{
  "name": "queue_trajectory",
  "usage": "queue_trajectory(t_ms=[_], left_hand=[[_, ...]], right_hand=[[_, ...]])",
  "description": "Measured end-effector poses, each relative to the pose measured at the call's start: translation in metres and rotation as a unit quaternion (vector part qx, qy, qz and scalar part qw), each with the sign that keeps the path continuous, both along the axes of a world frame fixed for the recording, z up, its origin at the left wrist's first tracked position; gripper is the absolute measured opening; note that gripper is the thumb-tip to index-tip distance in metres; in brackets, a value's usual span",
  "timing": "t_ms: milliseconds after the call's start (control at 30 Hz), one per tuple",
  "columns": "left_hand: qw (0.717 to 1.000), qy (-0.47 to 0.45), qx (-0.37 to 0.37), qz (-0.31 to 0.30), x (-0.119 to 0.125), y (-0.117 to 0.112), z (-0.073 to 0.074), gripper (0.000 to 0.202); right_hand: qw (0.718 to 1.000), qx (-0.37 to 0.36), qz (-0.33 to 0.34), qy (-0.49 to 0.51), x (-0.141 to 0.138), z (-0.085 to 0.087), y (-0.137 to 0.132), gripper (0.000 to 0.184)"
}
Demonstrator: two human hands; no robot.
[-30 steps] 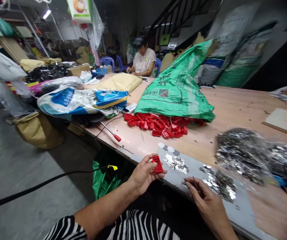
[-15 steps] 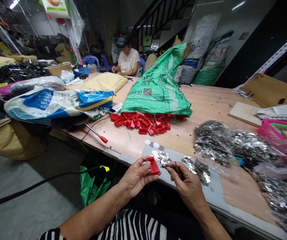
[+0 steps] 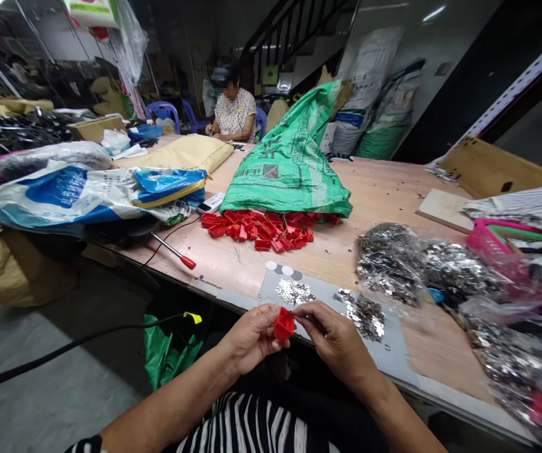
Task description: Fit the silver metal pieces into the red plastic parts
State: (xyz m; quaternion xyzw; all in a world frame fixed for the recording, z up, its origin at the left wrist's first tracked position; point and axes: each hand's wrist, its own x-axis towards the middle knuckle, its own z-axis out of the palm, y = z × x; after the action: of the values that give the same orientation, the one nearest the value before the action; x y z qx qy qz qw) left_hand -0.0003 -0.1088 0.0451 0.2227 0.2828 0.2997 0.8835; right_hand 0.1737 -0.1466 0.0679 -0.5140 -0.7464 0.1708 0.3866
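Between the thumb and fingers of my left hand (image 3: 254, 340) is a small red plastic box-shaped part (image 3: 284, 324), tilted, with its hollow side partly showing. My right hand (image 3: 330, 333) has come up against the part's right edge, its fingers pinched together. Whatever sits in that pinch is mostly hidden by the fingers. Just beyond the hands, on a grey mat (image 3: 271, 290), lie a pile of shiny flat metal pieces (image 3: 294, 291) and a darker pile of metal pieces (image 3: 369, 319).
Many more red plastic parts (image 3: 261, 231) spill from a green woven sack (image 3: 290, 170). Clear bags of metal pieces (image 3: 388, 258) lie right, near a pink basket (image 3: 488, 238). A red-tipped lever (image 3: 187, 262) sticks out at the table's left edge. Another person (image 3: 234, 110) sits across the table.
My right hand has moved left to meet the red part, which has turned in my left hand. The small dark metal piece seen earlier at my right fingertips is now hidden.
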Motion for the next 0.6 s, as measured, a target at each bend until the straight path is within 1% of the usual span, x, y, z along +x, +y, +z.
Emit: queue_trajectory(t_ms=[100, 233, 333, 467, 600], left_hand=[[1.0, 0.008, 0.006, -0.004, 0.0001, 0.0008, -0.0011, 0.027], [0.999, 0.019, 0.042, -0.015, 0.0, -0.001, -0.0038, 0.029], [0.998, 0.029, 0.051, -0.023, -0.0009, -0.0027, -0.0037, 0.03], [0.998, 0.036, 0.036, -0.019, -0.002, -0.0033, -0.0015, 0.031], [0.998, 0.032, 0.038, -0.041, -0.0017, -0.0039, -0.0025, 0.031]], right_hand=[[0.999, 0.003, 0.048, -0.023, 0.0045, 0.0022, -0.0006, 0.016], [0.994, -0.014, 0.098, -0.052, 0.0102, 0.0056, -0.0018, 0.016], [0.992, -0.02, 0.105, -0.059, 0.0113, 0.0079, -0.0023, 0.017], [0.992, -0.024, 0.102, -0.062, 0.0097, 0.009, -0.0023, 0.017], [0.992, -0.046, 0.098, -0.062, 0.0081, 0.0091, -0.0025, 0.016]])
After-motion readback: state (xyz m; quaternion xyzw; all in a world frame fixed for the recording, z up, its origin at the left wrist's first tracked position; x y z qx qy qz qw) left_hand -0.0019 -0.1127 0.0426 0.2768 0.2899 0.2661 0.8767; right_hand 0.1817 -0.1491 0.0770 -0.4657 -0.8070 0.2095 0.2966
